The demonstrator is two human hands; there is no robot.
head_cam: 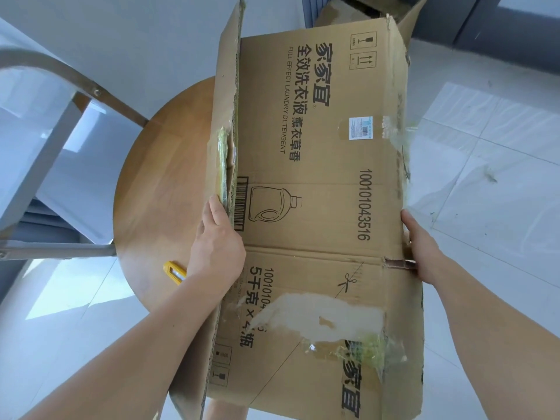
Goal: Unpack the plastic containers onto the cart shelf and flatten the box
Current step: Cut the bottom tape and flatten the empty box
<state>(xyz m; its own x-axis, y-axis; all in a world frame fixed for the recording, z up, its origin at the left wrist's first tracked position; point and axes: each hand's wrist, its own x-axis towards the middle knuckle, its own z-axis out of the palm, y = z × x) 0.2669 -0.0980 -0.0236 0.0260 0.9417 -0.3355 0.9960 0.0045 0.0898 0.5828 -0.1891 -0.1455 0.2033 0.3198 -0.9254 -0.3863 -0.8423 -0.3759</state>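
Head view: a large cardboard box (318,147) printed with "FULL EFFECT LAUNDRY DETERGENT", Chinese lettering and a bottle outline fills the middle of the picture. It is held up above the right part of a round wooden table (157,177). Its broad printed panel faces the camera, and a long side flap stands up along its left edge. Torn, yellowed tape clings to the flap and to the right edge. A patch of the surface paper is ripped away near the bottom, and a small white barcode label (360,127) sits toward the right.

Both hands hold the box. The left hand (216,247) grips the left side where the flap meets the panel, with one digit lying up along the flap's edge and the others out of sight behind the cardboard. The right hand (419,247) clasps the right edge beside a small tear, thumb on top and fingers tucked under.

A yellow utility knife (174,271) lies on the table just beside the left wrist. A grey metal frame (91,86) reaches in from the left over the table's rim. Another brown carton (348,10) shows beyond the box's top edge. Pale floor tiles (500,177) spread out to the right.
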